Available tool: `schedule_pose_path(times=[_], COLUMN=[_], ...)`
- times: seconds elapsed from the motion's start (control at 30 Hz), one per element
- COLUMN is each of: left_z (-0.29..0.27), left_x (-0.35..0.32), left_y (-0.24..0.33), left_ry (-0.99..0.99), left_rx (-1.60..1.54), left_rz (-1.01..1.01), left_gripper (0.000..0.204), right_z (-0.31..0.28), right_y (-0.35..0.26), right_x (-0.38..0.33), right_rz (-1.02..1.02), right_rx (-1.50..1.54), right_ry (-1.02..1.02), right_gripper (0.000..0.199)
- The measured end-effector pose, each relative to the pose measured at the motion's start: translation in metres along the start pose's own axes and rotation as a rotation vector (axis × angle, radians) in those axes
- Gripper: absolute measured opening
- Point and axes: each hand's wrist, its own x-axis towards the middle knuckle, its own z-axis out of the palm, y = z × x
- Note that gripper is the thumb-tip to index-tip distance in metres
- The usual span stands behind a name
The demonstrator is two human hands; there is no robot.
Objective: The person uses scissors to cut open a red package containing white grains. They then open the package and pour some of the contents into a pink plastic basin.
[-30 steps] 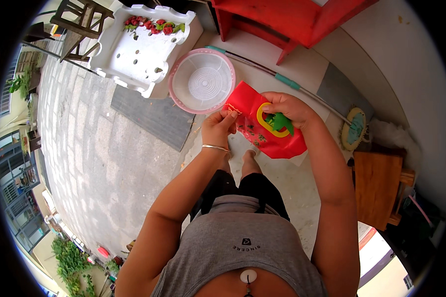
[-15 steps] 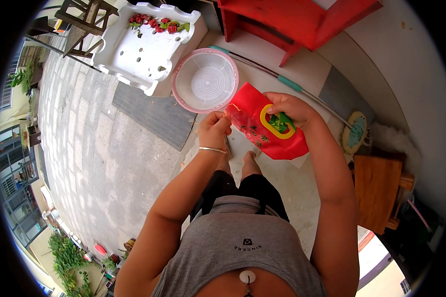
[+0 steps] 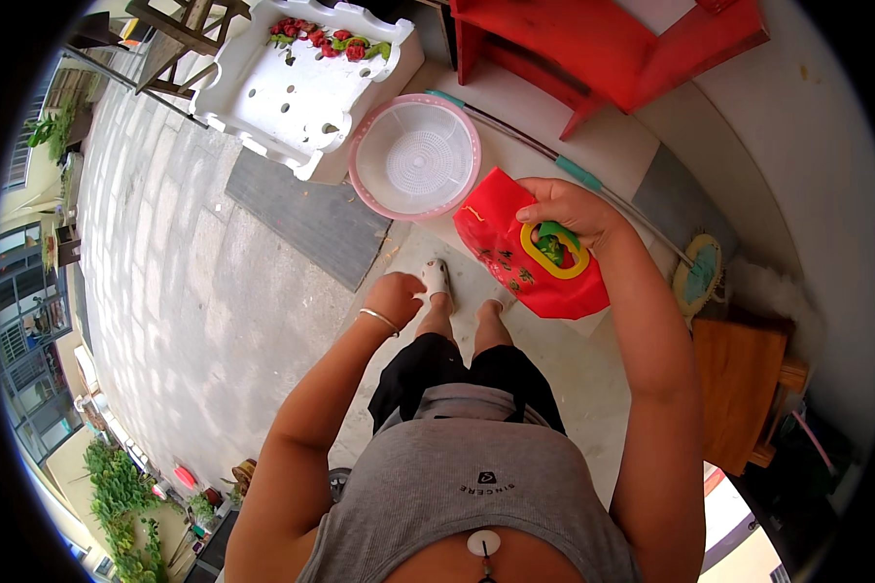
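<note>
My right hand (image 3: 566, 212) grips the yellow oval handle of a red plastic bag (image 3: 478, 222), with the thumb on top of the handle. Green and a little red show through the handle's opening. The bag is tilted, its narrower corner toward the upper left, and dark printed characters run along its lower side. Apart from the bag, my left hand (image 3: 396, 296) is lower and to the left, above my shoe, its fingers curled in. Whether it holds anything small is hidden. A bangle circles the left wrist.
Beyond the bag stands a pink-rimmed white colander (image 3: 358, 167). Behind it is a white foam crate (image 3: 287, 92) with red and green produce. A mop (image 3: 581, 173) lies diagonally near a red wooden piece of furniture (image 3: 544, 78). A wooden stool (image 3: 739, 389) stands at right.
My left hand has let go of the bag's corner and moved down and left, away from it. My right hand still holds the bag by its handle.
</note>
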Motion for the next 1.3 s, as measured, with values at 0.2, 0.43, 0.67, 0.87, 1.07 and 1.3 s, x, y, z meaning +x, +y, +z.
schedule_pose_path(times=[0.2,0.43,0.67,0.87,1.07,1.3], left_z=[-0.040,-0.042,-0.038,-0.040,-0.041,0.003], left_x=[0.031,0.055,0.048,0.043,0.051,0.006], left_y=[0.121,0.124,0.113,0.126,0.129,0.042], left_ry=[0.387,0.408,0.318,0.378,0.374,0.286], left_rx=[-1.192,-1.314,-1.396,-1.358,-1.388,-0.824], left_rz=[-0.142,-0.273,-0.146,-0.232,-0.217,-0.138], left_gripper=[0.022,0.016,0.010,0.011,0.010,0.010], right_z=[-0.004,0.006,0.007,0.000,0.012,0.002], right_y=[0.001,0.001,-0.001,0.009,0.002,-0.002], right_x=[0.006,0.005,0.004,0.010,0.004,-0.008], right_rz=[0.036,-0.024,-0.008,-0.011,-0.030,-0.026], right_rx=[-0.112,-0.076,-0.049,-0.008,-0.017,-0.102], right_ry=[0.020,0.044,0.038,0.022,0.065,0.100], right_gripper=[0.046,0.047,0.047,0.045,0.043,0.037])
